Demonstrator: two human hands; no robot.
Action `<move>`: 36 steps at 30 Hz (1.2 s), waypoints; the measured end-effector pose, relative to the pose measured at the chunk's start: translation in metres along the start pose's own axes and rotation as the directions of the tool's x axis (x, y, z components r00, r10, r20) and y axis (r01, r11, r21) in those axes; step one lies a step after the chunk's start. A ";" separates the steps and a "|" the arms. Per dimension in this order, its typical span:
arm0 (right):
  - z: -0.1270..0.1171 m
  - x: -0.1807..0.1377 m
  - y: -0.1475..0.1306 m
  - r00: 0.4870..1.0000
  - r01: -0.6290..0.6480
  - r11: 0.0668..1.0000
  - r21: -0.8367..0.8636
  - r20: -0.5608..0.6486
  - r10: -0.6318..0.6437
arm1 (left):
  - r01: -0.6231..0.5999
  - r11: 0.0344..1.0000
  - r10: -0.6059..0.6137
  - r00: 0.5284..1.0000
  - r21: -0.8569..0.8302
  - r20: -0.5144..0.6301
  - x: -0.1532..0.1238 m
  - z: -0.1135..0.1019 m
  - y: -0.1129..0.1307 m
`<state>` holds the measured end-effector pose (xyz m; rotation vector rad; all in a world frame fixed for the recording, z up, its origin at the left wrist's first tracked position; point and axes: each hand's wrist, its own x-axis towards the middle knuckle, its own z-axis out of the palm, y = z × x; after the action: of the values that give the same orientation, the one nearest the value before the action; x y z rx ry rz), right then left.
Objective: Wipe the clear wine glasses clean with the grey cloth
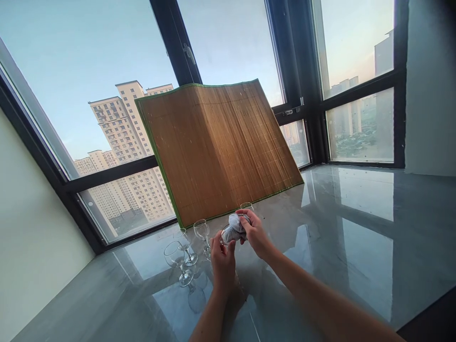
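Between my two hands is a clear glass (224, 236), mostly covered by a light grey-white cloth (234, 229). My left hand (223, 261) is closed on the glass at its left side, fingertips and thumb pinching it. My right hand (254, 231) is closed on the bunched cloth and presses it against the glass from the right. The covered part of the glass is hidden. Left of my left hand, stemmed glasses stand upright on the glossy grey surface: a front wine glass (174, 255), one behind it (183, 237) and another wine glass (201, 230) nearer my fingers.
Behind my right hand, the rim of another glass (246, 206) shows. A brown bamboo mat (221, 147) with green edging leans against the dark window frame (301, 57). The glossy grey surface (338, 266) reflects the windows. A pale wall (32, 228) borders the left side.
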<state>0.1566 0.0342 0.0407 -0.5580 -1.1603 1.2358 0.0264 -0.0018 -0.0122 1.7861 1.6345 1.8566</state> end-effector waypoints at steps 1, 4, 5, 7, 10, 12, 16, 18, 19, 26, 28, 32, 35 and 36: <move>0.000 0.000 0.000 1.000 0.029 0.998 -0.053 -0.001 -0.030 | 0.000 1.000 0.000 1.000 0.014 -0.002 0.000 0.000 0.000; 0.000 -0.001 0.002 0.973 0.216 0.936 -0.278 -0.017 -0.229 | -0.004 0.999 0.004 1.000 0.045 -0.003 0.000 0.000 0.002; -0.001 -0.001 0.003 0.949 0.290 0.887 -0.361 -0.010 -0.314 | -0.006 0.999 0.006 1.000 0.048 -0.003 0.000 0.000 0.003; -0.003 -0.001 0.005 0.897 0.402 0.776 -0.486 0.041 -0.439 | -0.007 0.999 0.007 1.000 0.050 -0.006 0.001 -0.001 0.004; -0.006 -0.003 0.006 0.863 0.473 0.670 -0.573 0.147 -0.483 | -0.009 0.998 0.009 1.000 0.062 -0.012 0.000 -0.001 0.006; -0.006 -0.004 0.006 0.853 0.488 0.617 -0.618 0.185 -0.488 | -0.007 0.997 0.008 1.000 0.071 -0.014 -0.001 0.000 0.006; -0.006 -0.005 0.005 0.841 0.494 0.520 -0.697 0.232 -0.489 | 0.007 0.998 -0.006 1.000 0.069 -0.014 -0.001 0.000 0.003; -0.007 -0.005 0.004 0.848 0.492 0.496 -0.715 0.264 -0.460 | 0.016 0.998 -0.015 1.000 0.065 -0.013 -0.001 0.000 0.002; -0.007 -0.006 0.003 0.853 0.489 0.489 -0.723 0.278 -0.441 | 0.023 0.997 -0.022 1.000 0.067 -0.016 -0.001 -0.001 0.001; -0.006 -0.009 -0.004 0.913 0.406 0.532 -0.743 0.315 -0.258 | 0.025 0.994 -0.019 0.998 0.108 -0.057 0.000 -0.002 0.000; -0.004 -0.007 -0.002 0.936 0.348 0.587 -0.731 0.236 -0.261 | 0.017 0.993 -0.010 0.998 0.114 -0.060 0.000 -0.001 0.000; -0.004 -0.004 0.006 0.911 0.379 0.648 -0.661 0.144 -0.386 | 0.006 0.995 0.001 0.998 0.104 -0.067 0.000 0.000 0.002; -0.006 -0.003 0.008 0.841 0.470 0.578 -0.667 0.140 -0.523 | 0.006 0.995 0.001 0.998 0.099 -0.064 0.000 0.000 0.004; -0.007 -0.004 0.008 0.830 0.482 0.551 -0.681 0.154 -0.536 | 0.008 0.995 -0.002 0.998 0.099 -0.057 -0.001 0.000 0.004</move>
<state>0.1592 0.0349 0.0297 -0.7373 -1.5896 0.2149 0.0288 -0.0041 -0.0098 1.7804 1.7792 1.8717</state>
